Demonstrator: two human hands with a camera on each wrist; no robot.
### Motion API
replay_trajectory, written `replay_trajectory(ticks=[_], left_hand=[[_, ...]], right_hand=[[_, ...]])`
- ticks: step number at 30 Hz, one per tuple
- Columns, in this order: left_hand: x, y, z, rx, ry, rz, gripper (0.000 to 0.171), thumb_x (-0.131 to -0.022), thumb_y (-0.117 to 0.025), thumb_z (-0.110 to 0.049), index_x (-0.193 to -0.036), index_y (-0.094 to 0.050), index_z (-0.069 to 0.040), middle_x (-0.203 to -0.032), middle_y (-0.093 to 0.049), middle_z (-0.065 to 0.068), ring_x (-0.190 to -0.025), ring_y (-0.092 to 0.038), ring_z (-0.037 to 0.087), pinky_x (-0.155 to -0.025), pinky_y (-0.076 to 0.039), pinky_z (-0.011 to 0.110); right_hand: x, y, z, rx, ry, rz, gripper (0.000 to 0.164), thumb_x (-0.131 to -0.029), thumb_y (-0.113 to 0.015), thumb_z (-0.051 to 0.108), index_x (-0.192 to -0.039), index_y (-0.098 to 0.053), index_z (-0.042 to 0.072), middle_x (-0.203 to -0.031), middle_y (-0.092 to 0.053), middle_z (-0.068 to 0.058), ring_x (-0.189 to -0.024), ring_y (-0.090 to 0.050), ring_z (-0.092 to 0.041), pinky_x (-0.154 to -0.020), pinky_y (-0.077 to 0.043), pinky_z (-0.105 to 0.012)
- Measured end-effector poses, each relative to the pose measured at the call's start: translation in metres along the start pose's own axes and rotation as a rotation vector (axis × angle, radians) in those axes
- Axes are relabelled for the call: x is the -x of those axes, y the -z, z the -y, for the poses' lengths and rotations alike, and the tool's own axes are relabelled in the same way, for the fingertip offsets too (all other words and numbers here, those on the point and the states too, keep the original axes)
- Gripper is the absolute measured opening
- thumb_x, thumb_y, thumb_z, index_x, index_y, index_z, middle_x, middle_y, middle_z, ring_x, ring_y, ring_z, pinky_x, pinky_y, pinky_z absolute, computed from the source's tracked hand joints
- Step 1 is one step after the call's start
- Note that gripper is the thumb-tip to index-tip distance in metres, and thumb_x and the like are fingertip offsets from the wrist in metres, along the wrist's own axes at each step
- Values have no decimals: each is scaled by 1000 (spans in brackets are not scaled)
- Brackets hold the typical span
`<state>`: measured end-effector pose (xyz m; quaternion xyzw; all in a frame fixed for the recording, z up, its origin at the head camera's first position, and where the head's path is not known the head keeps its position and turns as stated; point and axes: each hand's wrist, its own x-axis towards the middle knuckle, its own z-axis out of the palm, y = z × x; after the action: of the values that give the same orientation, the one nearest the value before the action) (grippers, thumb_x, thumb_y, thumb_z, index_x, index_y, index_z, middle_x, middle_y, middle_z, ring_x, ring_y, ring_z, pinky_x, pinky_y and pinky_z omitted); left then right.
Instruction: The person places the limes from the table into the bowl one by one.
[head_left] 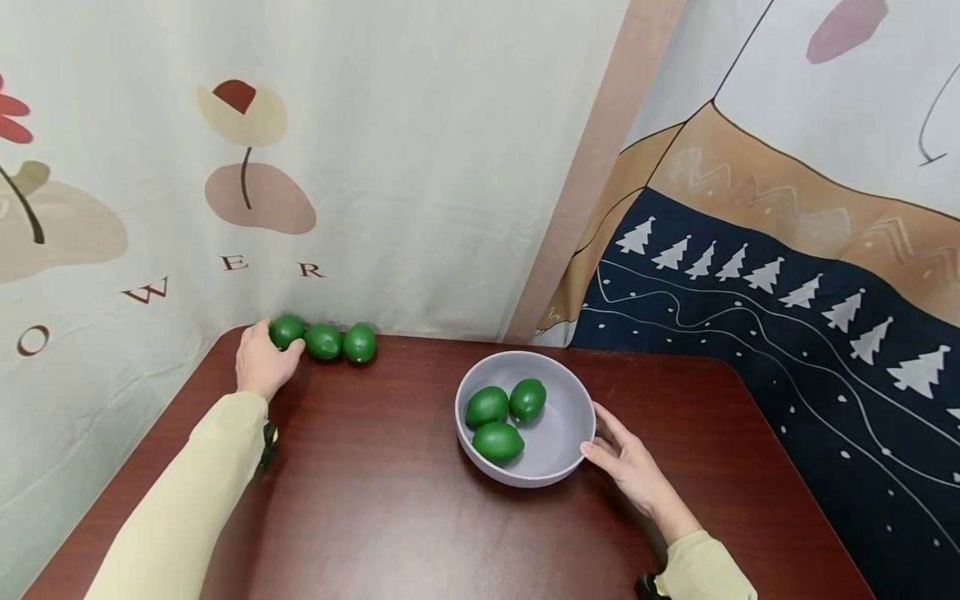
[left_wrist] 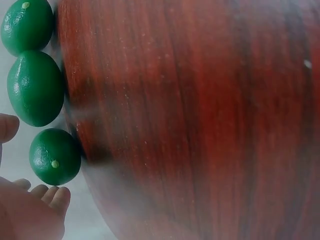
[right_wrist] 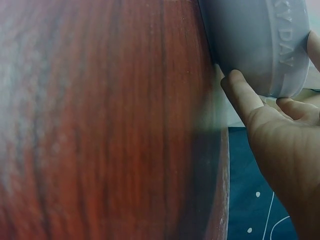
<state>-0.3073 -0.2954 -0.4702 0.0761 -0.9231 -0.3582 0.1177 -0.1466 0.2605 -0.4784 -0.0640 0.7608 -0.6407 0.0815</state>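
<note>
At the table's back left corner, my left hand (head_left: 262, 364) is spread around the end lime (head_left: 287, 331) of a row. In the left wrist view, fingertips (left_wrist: 61, 200) are right at that lime's side, while the thumb (left_wrist: 8, 128) stands off across a small gap. Beside it lie a second lime (head_left: 324, 342) and a third lime (head_left: 360, 342). My right hand (head_left: 628, 465) holds the right side of a grey-lilac bowl (head_left: 558, 442), thumb at the rim and fingers along the outer wall (right_wrist: 250, 45). Three green limes (head_left: 498, 442) sit inside the bowl, toward its left.
The dark red wooden table (head_left: 375, 517) has a rounded back left corner close to the lime row. Behind it hangs a pale printed curtain (head_left: 420, 167). A navy cloth with white trees (head_left: 750, 350) hangs along the right side.
</note>
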Motion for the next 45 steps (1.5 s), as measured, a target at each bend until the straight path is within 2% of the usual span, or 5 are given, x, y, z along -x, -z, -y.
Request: replay_trajectory(ticks=[9,19,29,34,45], left_hand=[[-9,-3,0,9,56,11,77,-98,-58,-27,-156,-25,12,-152,-31,39,-139,-33,56,-114,-30,67],[-12,-1,12,4,131,32,77,-98,-58,-27,-158,-24,9,-152,-30,40,-139,-32,56,-114,-30,67],[-14,2,15,-5,143,33,74,-99,-60,-24,-158,-29,7,-148,-34,39,-136,-34,56,-112,-32,67],[-15,-1,13,-1,141,12,70,-98,-60,-23,-155,-33,8,-145,-37,39,-135,-36,55,-112,-32,65],[-19,-9,16,31,152,-26,70,-98,-63,-25,-151,-36,11,-141,-41,39,-133,-39,55,-113,-33,64]], right_hand=[[-3,2,0,12,0,-6,75,-101,-64,7,-163,-22,2,-161,-32,-31,-122,-59,-1,-95,-51,-17],[-5,0,0,-11,10,9,75,-101,-64,5,-163,-22,2,-160,-33,-32,-121,-60,-1,-95,-51,-17],[-7,-1,-1,-20,23,17,75,-101,-63,4,-163,-21,0,-160,-31,-33,-119,-60,1,-95,-52,-17],[-5,0,-1,-7,12,14,75,-101,-64,5,-163,-21,1,-163,-28,-31,-121,-58,2,-95,-51,-17],[-1,1,-2,-27,10,3,75,-101,-63,3,-163,-22,2,-159,-33,-33,-117,-61,1,-94,-52,-17]])
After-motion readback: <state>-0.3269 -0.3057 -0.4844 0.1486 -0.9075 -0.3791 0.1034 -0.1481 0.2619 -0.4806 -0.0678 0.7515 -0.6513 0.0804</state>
